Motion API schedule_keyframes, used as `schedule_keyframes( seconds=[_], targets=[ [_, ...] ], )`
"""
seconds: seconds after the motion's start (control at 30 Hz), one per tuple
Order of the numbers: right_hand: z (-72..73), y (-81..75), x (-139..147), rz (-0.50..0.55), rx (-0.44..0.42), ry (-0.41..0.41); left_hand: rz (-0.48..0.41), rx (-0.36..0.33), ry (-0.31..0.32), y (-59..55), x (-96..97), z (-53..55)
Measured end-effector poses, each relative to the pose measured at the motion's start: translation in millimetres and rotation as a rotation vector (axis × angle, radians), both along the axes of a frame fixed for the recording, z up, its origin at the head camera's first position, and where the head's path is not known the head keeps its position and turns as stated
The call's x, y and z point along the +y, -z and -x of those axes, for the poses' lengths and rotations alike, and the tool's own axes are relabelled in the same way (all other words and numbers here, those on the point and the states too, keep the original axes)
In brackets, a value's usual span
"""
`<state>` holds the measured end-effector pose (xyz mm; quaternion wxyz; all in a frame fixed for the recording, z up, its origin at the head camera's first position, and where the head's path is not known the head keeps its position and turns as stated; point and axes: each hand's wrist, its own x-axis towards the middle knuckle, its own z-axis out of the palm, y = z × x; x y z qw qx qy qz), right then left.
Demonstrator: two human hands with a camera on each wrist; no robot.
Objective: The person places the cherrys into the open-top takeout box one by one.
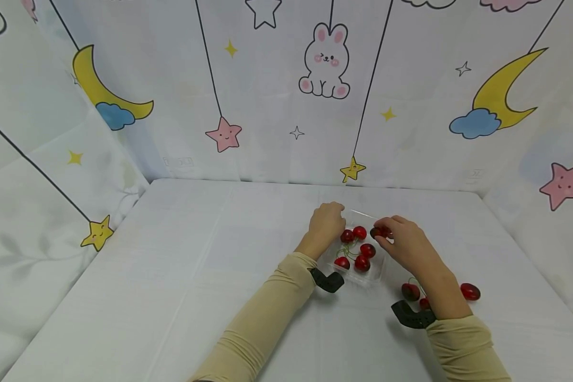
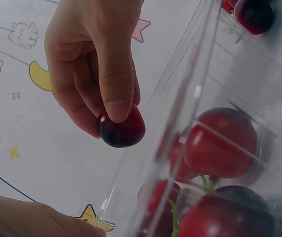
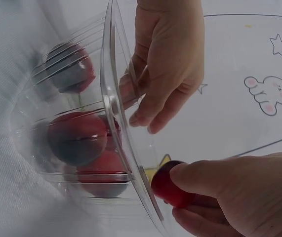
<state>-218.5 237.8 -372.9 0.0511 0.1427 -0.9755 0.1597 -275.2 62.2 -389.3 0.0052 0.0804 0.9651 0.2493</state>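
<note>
A clear plastic box (image 1: 376, 269) with several dark red cherries (image 1: 362, 263) in it, some with green stems, stands on the table. At its left side, my left hand (image 1: 326, 225) holds the rim, and part of its fingers shows through the clear wall in the right wrist view. Above the far right part of the box, my right hand (image 1: 407, 243) pinches a dark red cherry (image 2: 122, 129) between thumb and fingers. That cherry is beside the rim in the right wrist view.
Right of the box, a stemmed cherry (image 1: 410, 291) and a smaller-looking one (image 1: 424, 303) lie partly behind my right wrist. Farther right is another cherry (image 1: 470, 291). A white cloth covers the table (image 1: 172, 276), and a printed curtain (image 1: 277, 79) hangs behind it.
</note>
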Motion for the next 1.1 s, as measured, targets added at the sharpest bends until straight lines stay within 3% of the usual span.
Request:
schedule_keyframes(
  seconds=[1.1],
  targets=[
    [0.8,2.0,-3.4,-0.027,-0.054,-0.017,-0.008,-0.009,-0.002,0.8,0.5,0.6]
  ],
)
